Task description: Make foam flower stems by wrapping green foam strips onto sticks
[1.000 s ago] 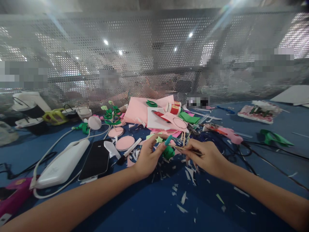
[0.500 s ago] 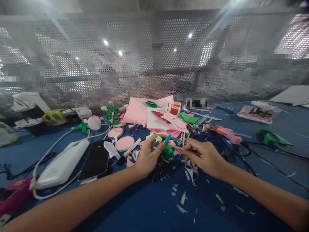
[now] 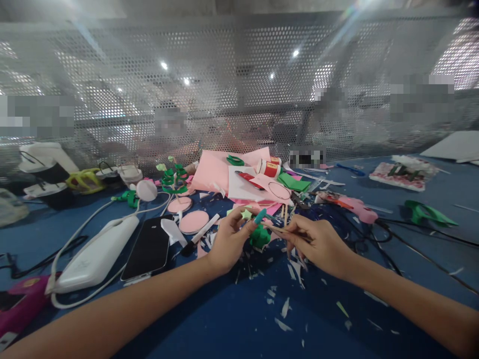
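My left hand (image 3: 232,242) is closed, thumb against fingers, on a small green paper craft piece. A light green star shape (image 3: 246,214) shows above its fingers, and dark green curled paper (image 3: 259,236) hangs below the thumb. At the thumb's tip is a teal piece (image 3: 260,216); I cannot tell if it is a nail or part of the craft. My right hand (image 3: 318,242) pinches a thin wooden stick (image 3: 276,229), whose far end points at the green paper. Whether the stick touches it is unclear.
Paper scraps (image 3: 286,307) litter the blue table. Pink paper sheets (image 3: 211,172) lie behind my hands. A pink glue gun (image 3: 361,212) with a cord is to the right. A phone (image 3: 147,247), a white power bank (image 3: 97,254) and a marker (image 3: 200,234) lie left.
Both hands keep almost the same place and grip. The green paper between them has turned slightly, and the teal piece has tilted a little to the right.
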Tool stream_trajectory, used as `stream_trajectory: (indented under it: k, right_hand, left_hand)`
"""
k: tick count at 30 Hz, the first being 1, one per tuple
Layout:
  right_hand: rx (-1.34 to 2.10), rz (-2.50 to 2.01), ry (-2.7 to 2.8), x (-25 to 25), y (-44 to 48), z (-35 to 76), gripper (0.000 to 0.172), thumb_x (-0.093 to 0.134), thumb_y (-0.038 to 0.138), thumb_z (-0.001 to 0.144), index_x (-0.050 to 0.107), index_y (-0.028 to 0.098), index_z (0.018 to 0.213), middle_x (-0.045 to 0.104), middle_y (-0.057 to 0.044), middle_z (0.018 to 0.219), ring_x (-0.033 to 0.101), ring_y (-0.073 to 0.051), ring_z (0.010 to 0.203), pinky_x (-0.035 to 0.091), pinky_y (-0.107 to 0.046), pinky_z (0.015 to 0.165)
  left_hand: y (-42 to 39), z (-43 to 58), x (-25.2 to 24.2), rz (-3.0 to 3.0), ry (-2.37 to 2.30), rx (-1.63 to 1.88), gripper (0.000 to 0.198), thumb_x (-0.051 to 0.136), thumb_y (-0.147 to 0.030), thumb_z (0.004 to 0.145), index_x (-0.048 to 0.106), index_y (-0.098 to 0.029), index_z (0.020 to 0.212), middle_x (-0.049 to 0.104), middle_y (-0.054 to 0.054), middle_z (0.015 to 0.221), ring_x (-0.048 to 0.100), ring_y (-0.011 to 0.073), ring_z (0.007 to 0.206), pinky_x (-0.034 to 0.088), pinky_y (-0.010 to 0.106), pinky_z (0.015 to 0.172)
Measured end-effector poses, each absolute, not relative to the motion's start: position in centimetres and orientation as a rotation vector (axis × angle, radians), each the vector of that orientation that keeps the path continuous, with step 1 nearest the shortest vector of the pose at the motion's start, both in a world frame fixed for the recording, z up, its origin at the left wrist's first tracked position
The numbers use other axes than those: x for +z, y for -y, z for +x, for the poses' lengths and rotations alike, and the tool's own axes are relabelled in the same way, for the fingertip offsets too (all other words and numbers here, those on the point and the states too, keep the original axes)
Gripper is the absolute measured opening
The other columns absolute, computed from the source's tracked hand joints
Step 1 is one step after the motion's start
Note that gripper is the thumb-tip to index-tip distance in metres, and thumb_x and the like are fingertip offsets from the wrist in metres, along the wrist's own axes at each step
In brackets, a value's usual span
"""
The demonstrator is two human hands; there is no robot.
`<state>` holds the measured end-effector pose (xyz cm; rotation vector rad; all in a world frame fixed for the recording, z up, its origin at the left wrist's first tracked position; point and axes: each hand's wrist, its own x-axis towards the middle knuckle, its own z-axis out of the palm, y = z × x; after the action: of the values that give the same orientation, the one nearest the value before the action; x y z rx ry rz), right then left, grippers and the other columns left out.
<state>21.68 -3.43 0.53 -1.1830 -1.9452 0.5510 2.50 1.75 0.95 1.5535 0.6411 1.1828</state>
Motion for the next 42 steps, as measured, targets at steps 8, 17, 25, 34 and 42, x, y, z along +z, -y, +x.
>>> stream_trajectory:
  k: [8, 17, 25, 34, 42]
  right_hand:
    - [0.498, -1.178, 1.985, 0.77, 3.48, 21.69, 0.024, 0.046, 0.035, 0.089, 0.048, 0.02, 0.071, 0.06, 0.003, 0.05, 0.055, -0.009, 0.036, 0.042, -0.018, 0.039]
    - [0.458, -1.178, 1.987, 0.61, 3.31, 21.71, 0.024, 0.046, 0.037, 0.089, 0.046, 0.021, 0.071, 0.058, 0.003, 0.046, 0.053, -0.009, 0.035, 0.04, -0.019, 0.038]
    - [0.445, -1.186, 1.98, 0.56, 3.39, 21.68, 0.024, 0.046, 0.038, 0.089, 0.045, 0.021, 0.072, 0.062, 0.002, 0.051, 0.053, -0.009, 0.035, 0.04, -0.019, 0.037]
    - [0.45, -1.188, 1.97, 0.59, 3.48, 21.63, 0.024, 0.046, 0.037, 0.089, 0.047, 0.021, 0.071, 0.06, 0.002, 0.049, 0.055, -0.009, 0.036, 0.041, -0.018, 0.039]
    - [0.489, -1.17, 1.955, 0.58, 3.4, 21.65, 0.022, 0.046, 0.036, 0.089, 0.047, 0.021, 0.072, 0.062, 0.002, 0.052, 0.054, -0.009, 0.035, 0.041, -0.018, 0.037]
  left_hand:
    - [-1.61, 2.6, 1.12, 1.479, -0.622, 1.107, 0.034, 0.067, -0.043, 0.068, 0.06, -0.017, 0.088, 0.062, 0.003, 0.077, 0.055, 0.0119, 0.067, 0.045, 0.025, 0.062]
    - [-1.6, 2.4, 1.19, 1.482, -0.647, 1.088, 0.027, 0.067, -0.039, 0.069, 0.061, -0.018, 0.084, 0.049, -0.003, 0.06, 0.04, 0.0064, 0.051, 0.032, 0.019, 0.045]
    - [-1.34, 2.43, 1.34, 1.466, -0.688, 1.09, 0.024, 0.067, -0.038, 0.069, 0.061, -0.02, 0.083, 0.047, -0.005, 0.059, 0.035, 0.005, 0.044, 0.029, 0.019, 0.04]
    - [-1.37, 2.43, 1.45, 1.468, -0.661, 1.124, 0.021, 0.069, -0.034, 0.067, 0.062, -0.02, 0.08, 0.049, -0.004, 0.061, 0.037, 0.0049, 0.047, 0.029, 0.018, 0.04]
    - [-1.39, 2.48, 1.4, 1.444, -0.661, 1.109, 0.023, 0.069, -0.036, 0.067, 0.061, -0.019, 0.08, 0.048, -0.005, 0.058, 0.036, 0.0042, 0.044, 0.029, 0.018, 0.039]
